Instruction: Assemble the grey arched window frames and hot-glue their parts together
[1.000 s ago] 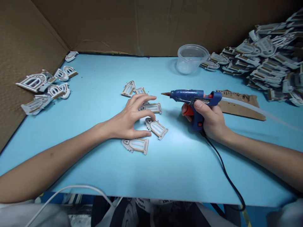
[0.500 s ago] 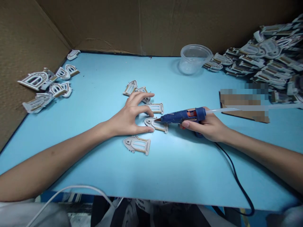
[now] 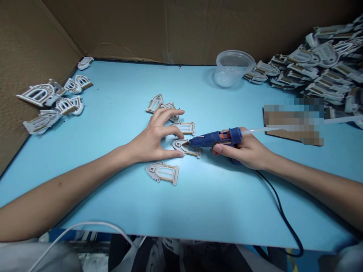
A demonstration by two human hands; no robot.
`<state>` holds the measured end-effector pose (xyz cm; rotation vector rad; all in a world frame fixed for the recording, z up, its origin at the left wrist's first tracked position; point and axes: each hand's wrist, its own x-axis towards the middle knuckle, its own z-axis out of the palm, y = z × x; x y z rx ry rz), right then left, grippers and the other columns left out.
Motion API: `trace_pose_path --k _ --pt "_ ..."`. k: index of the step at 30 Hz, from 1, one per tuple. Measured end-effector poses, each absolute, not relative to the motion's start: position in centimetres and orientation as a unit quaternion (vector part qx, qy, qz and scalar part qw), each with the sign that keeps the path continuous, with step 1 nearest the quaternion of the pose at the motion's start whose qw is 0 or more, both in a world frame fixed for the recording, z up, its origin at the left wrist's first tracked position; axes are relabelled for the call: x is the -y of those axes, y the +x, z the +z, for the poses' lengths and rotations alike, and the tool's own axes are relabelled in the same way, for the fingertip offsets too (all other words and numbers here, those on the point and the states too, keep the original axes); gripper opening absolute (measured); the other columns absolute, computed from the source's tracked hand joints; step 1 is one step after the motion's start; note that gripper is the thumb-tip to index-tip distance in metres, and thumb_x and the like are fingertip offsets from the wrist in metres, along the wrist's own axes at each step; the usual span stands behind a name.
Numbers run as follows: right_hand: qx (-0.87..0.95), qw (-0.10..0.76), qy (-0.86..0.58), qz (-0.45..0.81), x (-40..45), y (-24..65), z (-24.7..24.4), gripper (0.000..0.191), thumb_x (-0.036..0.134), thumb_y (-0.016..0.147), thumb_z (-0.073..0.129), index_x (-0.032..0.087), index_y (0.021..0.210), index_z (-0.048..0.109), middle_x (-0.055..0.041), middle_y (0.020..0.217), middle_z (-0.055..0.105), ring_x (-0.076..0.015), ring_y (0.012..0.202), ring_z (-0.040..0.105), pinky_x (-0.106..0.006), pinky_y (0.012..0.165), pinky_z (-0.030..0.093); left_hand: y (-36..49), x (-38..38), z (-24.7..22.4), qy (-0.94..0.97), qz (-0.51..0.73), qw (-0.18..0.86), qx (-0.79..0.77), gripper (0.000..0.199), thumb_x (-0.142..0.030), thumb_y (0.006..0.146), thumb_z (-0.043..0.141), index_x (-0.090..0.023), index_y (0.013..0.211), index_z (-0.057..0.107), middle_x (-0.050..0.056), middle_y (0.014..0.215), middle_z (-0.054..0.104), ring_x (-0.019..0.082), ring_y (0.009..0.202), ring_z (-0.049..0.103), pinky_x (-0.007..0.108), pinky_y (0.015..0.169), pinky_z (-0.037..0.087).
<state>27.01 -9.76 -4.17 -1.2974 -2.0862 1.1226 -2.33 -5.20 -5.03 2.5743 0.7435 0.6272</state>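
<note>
My right hand (image 3: pixel 251 151) is wrapped round a blue hot glue gun (image 3: pixel 208 139), with a long clear glue stick (image 3: pixel 255 130) coming out of its back. The gun's nozzle is at the pointed end of a small arched window piece (image 3: pixel 193 150) in grey and tan layers. My left hand (image 3: pixel 153 139) steadies this piece on the table between thumb and index finger, the other fingers spread above. A similar piece (image 3: pixel 163 173) lies nearer me. Behind, another piece (image 3: pixel 186 128) lies flat, and two more (image 3: pixel 155 103) are partly covered by my left fingers.
A clear plastic tub (image 3: pixel 233 70) stands at the back. A big heap of window pieces (image 3: pixel 326 68) fills the back right, with a smaller pile (image 3: pixel 45 100) at the left. A brown board (image 3: pixel 295 132), partly blurred out, lies at right. The gun's black cord (image 3: pixel 279 204) runs off the front edge.
The glue gun's nozzle has shifted slightly left along the window piece, towards its pointed end. My left hand keeps its place on the piece.
</note>
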Motion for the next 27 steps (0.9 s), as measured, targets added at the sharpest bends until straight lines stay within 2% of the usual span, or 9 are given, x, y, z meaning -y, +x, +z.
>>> trace_pose_path --k 7,18,23,27 --pt "0.761 0.204 -0.481 0.385 9.75 27.15 -4.28 0.044 0.056 0.091 0.058 0.018 0.070 0.059 -0.0005 0.060 0.049 -0.0133 0.056 0.043 -0.029 0.052 0.030 -2.31 5.27 -4.99 0.911 0.221 0.207 -0.282 0.038 -0.057 0.083 0.081 -0.023 0.101 0.078 0.012 0.157 0.047 0.035 0.149 0.038 0.059 0.125 0.031" --pt "0.771 0.210 -0.471 0.375 9.70 27.23 -4.19 0.046 0.054 0.092 0.058 0.019 0.063 0.051 0.0008 0.057 0.042 -0.0123 0.054 0.039 -0.028 0.050 0.028 -2.23 5.41 -4.85 0.908 0.211 0.219 -0.289 0.037 -0.054 0.082 0.083 -0.023 0.101 0.077 0.012 0.157 0.047 0.035 0.149 0.037 0.058 0.125 0.029" --pt "0.719 0.218 -0.456 0.477 9.92 26.94 -4.43 0.049 0.061 0.094 0.060 0.017 0.072 0.064 -0.0004 0.060 0.049 -0.0123 0.053 0.043 -0.027 0.048 0.031 -2.25 5.31 -5.01 0.908 0.215 0.220 -0.285 0.038 -0.055 0.082 0.083 -0.023 0.101 0.076 0.012 0.157 0.046 0.035 0.150 0.037 0.058 0.125 0.029" --pt "0.681 0.309 -0.415 0.518 9.79 27.13 -4.66 0.056 0.069 0.091 0.063 0.016 0.075 0.070 -0.0060 0.069 0.063 -0.0163 0.063 0.055 -0.029 0.057 0.042 -2.23 5.26 -5.06 0.904 0.215 0.228 -0.290 0.039 -0.057 0.081 0.083 -0.023 0.099 0.077 0.012 0.157 0.046 0.035 0.150 0.036 0.059 0.125 0.029"
